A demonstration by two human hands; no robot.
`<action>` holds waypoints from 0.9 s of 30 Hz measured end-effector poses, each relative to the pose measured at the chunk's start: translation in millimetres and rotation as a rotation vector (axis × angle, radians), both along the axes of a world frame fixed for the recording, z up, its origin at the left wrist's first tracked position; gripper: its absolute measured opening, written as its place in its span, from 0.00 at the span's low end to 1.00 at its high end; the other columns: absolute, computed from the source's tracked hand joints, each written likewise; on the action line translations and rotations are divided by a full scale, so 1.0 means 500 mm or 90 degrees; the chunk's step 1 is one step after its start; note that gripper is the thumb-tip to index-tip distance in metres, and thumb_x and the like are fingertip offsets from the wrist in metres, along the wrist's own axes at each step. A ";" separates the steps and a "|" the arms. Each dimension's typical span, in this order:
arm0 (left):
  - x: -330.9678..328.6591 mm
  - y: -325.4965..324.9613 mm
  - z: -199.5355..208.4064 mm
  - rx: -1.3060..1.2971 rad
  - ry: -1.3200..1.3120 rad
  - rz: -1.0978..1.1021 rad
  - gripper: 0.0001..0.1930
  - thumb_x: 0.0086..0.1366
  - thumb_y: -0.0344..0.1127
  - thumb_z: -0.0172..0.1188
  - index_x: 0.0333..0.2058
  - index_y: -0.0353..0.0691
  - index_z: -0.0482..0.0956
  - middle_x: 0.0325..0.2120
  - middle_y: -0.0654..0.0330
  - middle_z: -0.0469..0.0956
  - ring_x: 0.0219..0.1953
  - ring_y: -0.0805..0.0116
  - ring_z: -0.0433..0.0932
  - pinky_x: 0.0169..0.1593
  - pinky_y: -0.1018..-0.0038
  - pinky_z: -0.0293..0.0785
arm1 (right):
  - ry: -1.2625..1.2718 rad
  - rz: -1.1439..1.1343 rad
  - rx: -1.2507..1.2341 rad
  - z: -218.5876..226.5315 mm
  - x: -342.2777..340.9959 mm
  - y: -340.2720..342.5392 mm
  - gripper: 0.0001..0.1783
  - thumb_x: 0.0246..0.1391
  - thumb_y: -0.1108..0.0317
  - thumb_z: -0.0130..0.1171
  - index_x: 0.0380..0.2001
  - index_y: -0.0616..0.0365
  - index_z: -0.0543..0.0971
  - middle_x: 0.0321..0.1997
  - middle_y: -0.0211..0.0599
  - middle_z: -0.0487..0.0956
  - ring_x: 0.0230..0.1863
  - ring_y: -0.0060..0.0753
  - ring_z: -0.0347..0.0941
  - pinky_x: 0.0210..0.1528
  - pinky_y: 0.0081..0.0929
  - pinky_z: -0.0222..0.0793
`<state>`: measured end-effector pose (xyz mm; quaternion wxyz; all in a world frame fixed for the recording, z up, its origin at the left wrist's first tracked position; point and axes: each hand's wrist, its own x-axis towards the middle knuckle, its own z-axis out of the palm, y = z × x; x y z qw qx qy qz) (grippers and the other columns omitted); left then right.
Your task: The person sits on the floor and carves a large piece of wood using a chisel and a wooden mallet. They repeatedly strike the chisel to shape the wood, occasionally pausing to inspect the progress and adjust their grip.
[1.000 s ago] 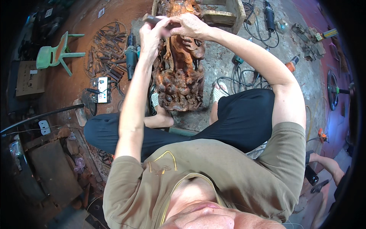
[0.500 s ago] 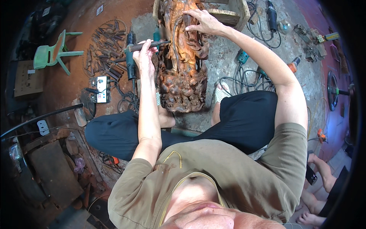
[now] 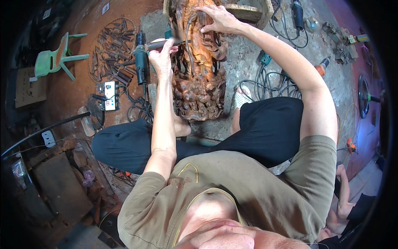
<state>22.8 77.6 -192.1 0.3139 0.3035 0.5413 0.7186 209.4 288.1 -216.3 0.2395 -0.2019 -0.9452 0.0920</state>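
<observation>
A reddish-brown wooden carving (image 3: 198, 89) with draped folds and a knobbly base lies lengthwise in front of me, between my feet. My left hand (image 3: 161, 62) is closed round the dark handle of a carving chisel (image 3: 153, 45), held almost level at the carving's left side. Its thin blade points right, onto the carved folds; whether the edge touches the wood I cannot tell. On the upper right part of the carving rests my right hand (image 3: 222, 20), fingers spread and nothing gripped.
Left of the carving stands a teal power tool (image 3: 141, 62), beside a heap of many chisels (image 3: 118, 47). Farther left are a green plastic chair (image 3: 52, 62) and a white-fronted control box (image 3: 110, 95). Cables (image 3: 269, 83) and a black tool (image 3: 297, 16) lie right. Another person's arm (image 3: 343, 195) shows lower right.
The chisel and my left hand have shifted slightly to the right along the carving. My right hand has slid a little up and left. The other person at lower right has changed posture.
</observation>
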 end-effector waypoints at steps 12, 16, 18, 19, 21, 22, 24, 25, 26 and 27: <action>0.002 0.001 0.002 0.025 0.048 -0.036 0.08 0.62 0.25 0.65 0.39 0.33 0.78 0.34 0.53 0.84 0.30 0.68 0.83 0.37 0.74 0.80 | -0.027 -0.109 -0.092 0.067 -0.001 -0.061 0.41 0.43 0.52 0.75 0.60 0.49 0.70 0.58 0.54 0.73 0.59 0.58 0.69 0.57 0.51 0.70; -0.001 -0.001 0.006 0.012 0.061 -0.082 0.08 0.62 0.26 0.65 0.39 0.33 0.78 0.35 0.51 0.84 0.29 0.67 0.83 0.37 0.74 0.80 | -0.071 -0.079 -0.189 0.082 0.003 -0.054 0.50 0.38 0.48 0.76 0.65 0.42 0.64 0.66 0.57 0.64 0.64 0.70 0.60 0.60 0.60 0.66; 0.002 -0.002 0.008 -0.012 0.064 -0.085 0.08 0.62 0.26 0.65 0.38 0.33 0.78 0.34 0.51 0.84 0.28 0.67 0.83 0.37 0.73 0.80 | -0.074 -0.082 -0.188 0.085 0.005 -0.052 0.49 0.39 0.48 0.76 0.65 0.43 0.65 0.65 0.57 0.65 0.63 0.68 0.61 0.60 0.58 0.66; 0.003 -0.004 0.007 -0.023 0.068 -0.082 0.08 0.62 0.27 0.65 0.38 0.33 0.78 0.33 0.51 0.84 0.28 0.67 0.83 0.37 0.72 0.81 | -0.066 -0.080 -0.180 0.085 0.004 -0.053 0.49 0.39 0.48 0.76 0.65 0.43 0.65 0.65 0.57 0.65 0.63 0.68 0.61 0.61 0.58 0.66; 0.004 -0.004 0.007 -0.040 0.050 -0.087 0.08 0.62 0.28 0.65 0.38 0.33 0.78 0.32 0.52 0.84 0.28 0.67 0.83 0.37 0.72 0.81 | -0.050 -0.080 -0.163 0.082 0.005 -0.056 0.49 0.39 0.49 0.76 0.65 0.43 0.64 0.65 0.57 0.65 0.63 0.68 0.61 0.61 0.58 0.66; 0.004 -0.001 0.007 -0.041 0.041 -0.080 0.07 0.62 0.28 0.65 0.38 0.33 0.78 0.31 0.53 0.83 0.27 0.68 0.83 0.36 0.73 0.80 | -0.059 -0.084 -0.175 0.082 0.007 -0.055 0.49 0.39 0.49 0.76 0.65 0.43 0.64 0.65 0.57 0.65 0.63 0.68 0.61 0.61 0.58 0.66; 0.007 0.002 0.009 -0.043 0.024 -0.063 0.07 0.61 0.28 0.66 0.37 0.33 0.79 0.29 0.56 0.82 0.26 0.70 0.82 0.33 0.74 0.79 | -0.079 -0.089 -0.199 0.089 0.007 -0.059 0.49 0.39 0.49 0.76 0.65 0.43 0.64 0.65 0.56 0.65 0.63 0.68 0.61 0.61 0.58 0.66; 0.006 0.006 0.008 -0.026 0.031 -0.048 0.07 0.61 0.28 0.66 0.37 0.33 0.79 0.28 0.56 0.82 0.26 0.70 0.81 0.33 0.74 0.79 | -0.067 -0.085 -0.186 0.087 0.005 -0.059 0.49 0.39 0.49 0.76 0.65 0.43 0.64 0.65 0.56 0.65 0.63 0.68 0.61 0.61 0.58 0.66; 0.005 0.012 0.007 -0.010 0.038 -0.036 0.07 0.61 0.28 0.66 0.36 0.33 0.79 0.28 0.56 0.82 0.26 0.70 0.81 0.33 0.74 0.79 | -0.054 -0.083 -0.175 0.084 0.004 -0.060 0.49 0.39 0.49 0.76 0.65 0.43 0.64 0.65 0.56 0.65 0.63 0.68 0.61 0.61 0.58 0.66; 0.003 0.014 0.006 0.006 0.045 -0.023 0.07 0.61 0.28 0.66 0.36 0.33 0.79 0.28 0.56 0.82 0.26 0.70 0.81 0.33 0.74 0.79 | -0.041 -0.081 -0.165 0.080 0.003 -0.061 0.49 0.39 0.49 0.76 0.65 0.43 0.64 0.65 0.56 0.65 0.63 0.68 0.61 0.61 0.58 0.66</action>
